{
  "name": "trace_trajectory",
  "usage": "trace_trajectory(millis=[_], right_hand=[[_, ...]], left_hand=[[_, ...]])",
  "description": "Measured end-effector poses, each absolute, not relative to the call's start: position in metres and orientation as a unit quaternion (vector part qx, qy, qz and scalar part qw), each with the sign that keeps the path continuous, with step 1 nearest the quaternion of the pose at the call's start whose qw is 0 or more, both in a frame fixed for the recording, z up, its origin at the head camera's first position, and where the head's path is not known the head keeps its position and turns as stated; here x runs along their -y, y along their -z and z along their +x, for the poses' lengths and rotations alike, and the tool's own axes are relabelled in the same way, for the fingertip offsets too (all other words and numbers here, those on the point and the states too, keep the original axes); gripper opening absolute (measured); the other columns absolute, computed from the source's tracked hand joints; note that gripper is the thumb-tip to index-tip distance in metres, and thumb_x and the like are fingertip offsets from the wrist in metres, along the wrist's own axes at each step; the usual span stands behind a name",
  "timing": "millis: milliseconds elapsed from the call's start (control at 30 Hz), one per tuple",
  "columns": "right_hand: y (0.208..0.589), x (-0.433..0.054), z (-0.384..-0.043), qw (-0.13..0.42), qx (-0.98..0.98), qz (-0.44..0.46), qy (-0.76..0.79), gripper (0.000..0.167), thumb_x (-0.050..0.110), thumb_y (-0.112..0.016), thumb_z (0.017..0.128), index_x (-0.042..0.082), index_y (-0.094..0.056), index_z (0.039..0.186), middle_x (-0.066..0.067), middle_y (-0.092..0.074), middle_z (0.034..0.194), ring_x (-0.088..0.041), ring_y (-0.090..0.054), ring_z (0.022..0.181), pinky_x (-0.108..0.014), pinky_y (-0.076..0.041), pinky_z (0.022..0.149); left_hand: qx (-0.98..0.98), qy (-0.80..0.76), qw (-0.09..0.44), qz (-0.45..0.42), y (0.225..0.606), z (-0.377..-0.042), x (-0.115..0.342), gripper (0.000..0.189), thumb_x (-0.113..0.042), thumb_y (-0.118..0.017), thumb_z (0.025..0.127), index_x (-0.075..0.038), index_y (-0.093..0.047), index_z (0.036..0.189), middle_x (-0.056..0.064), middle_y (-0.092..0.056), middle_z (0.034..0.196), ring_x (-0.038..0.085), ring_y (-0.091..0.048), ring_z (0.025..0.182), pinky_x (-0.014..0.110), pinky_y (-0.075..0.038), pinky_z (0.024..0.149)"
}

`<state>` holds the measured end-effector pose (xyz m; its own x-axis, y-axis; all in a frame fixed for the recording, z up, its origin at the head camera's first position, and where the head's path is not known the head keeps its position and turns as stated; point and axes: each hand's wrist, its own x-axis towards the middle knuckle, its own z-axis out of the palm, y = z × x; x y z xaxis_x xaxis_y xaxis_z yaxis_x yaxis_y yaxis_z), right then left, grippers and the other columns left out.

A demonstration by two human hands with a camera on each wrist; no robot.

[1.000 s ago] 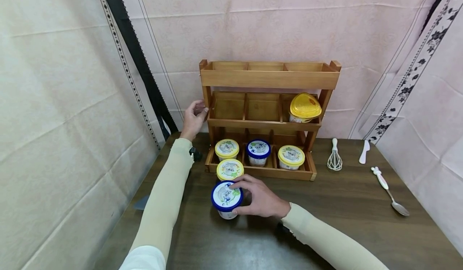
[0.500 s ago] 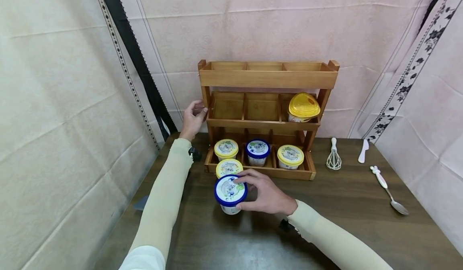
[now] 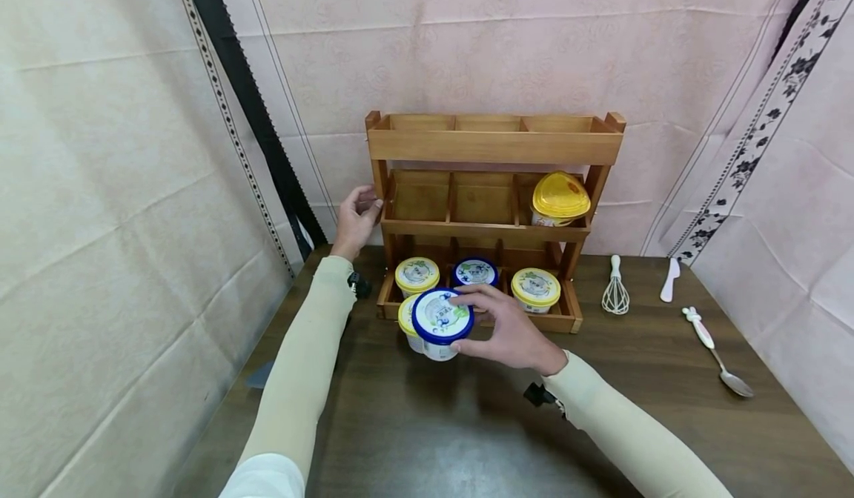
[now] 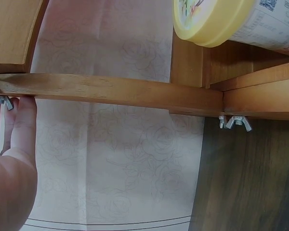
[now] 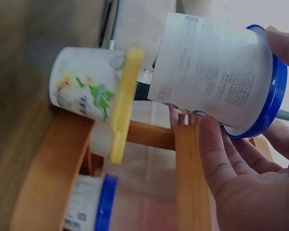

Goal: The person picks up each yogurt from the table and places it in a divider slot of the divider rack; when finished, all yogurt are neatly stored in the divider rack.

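Note:
My right hand grips a white tub with a blue lid, thumb and fingers around its lid and side. It is raised above the table, and in the right wrist view its printed wall shows. Behind it a yellow-lidded tub stands on the table before the wooden rack, partly hidden. At the rack's left post, my left hand touches the wood; the left wrist view shows its fingers reaching the post beside a wing nut.
The rack's bottom tier holds a yellow-lidded tub, a blue-lidded tub and another yellow-lidded tub. A yellow-topped container sits in the middle tier's right compartment. A whisk, a white-handled spreader and a spoon lie at right.
My right hand has lifted the blue-lidded tub and carried it up, toward the rack and slightly right. It now covers part of the yellow-lidded tub behind. My left hand stays at the post.

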<state>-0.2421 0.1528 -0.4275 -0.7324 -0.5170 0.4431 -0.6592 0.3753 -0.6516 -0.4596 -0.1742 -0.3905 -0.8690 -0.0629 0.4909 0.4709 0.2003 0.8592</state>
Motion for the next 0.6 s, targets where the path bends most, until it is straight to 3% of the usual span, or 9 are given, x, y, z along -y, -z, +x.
trace_trajectory(millis=[200, 433, 600], right_hand=[[0.410, -0.160, -0.250, 0.108, 0.816, 0.351, -0.447, 0.064, 0.029, -0.093, 0.084, 0.017, -0.066, 0.141, -0.009, -0.054, 0.152, -0.027, -0.064, 0.125, -0.049, -0.063, 0.093], [0.391, -0.171, -0.262, 0.142, 0.821, 0.312, -0.457, 0.067, 0.033, -0.092, 0.085, 0.018, -0.064, 0.144, -0.002, -0.051, 0.157, -0.024, -0.064, 0.126, -0.034, -0.063, 0.093], [0.380, -0.176, -0.270, 0.167, 0.825, 0.293, -0.454, 0.067, 0.032, -0.091, 0.087, 0.016, -0.063, 0.146, -0.003, -0.050, 0.158, -0.023, -0.063, 0.126, -0.038, -0.063, 0.094]], left_hand=[[0.745, 0.617, 0.212, -0.135, 0.391, -0.460, 0.175, 0.036, -0.026, -0.068, 0.105, -0.019, -0.064, 0.140, 0.009, -0.064, 0.133, 0.025, -0.063, 0.123, 0.040, -0.055, 0.103], [0.748, 0.617, 0.210, -0.130, 0.390, -0.459, 0.175, 0.038, -0.023, -0.068, 0.106, -0.016, -0.062, 0.142, 0.012, -0.064, 0.135, 0.027, -0.063, 0.124, 0.043, -0.054, 0.104], [0.747, 0.619, 0.207, -0.128, 0.390, -0.459, 0.173, 0.041, -0.020, -0.067, 0.106, -0.013, -0.060, 0.145, 0.015, -0.062, 0.138, 0.030, -0.062, 0.127, 0.045, -0.053, 0.106]])
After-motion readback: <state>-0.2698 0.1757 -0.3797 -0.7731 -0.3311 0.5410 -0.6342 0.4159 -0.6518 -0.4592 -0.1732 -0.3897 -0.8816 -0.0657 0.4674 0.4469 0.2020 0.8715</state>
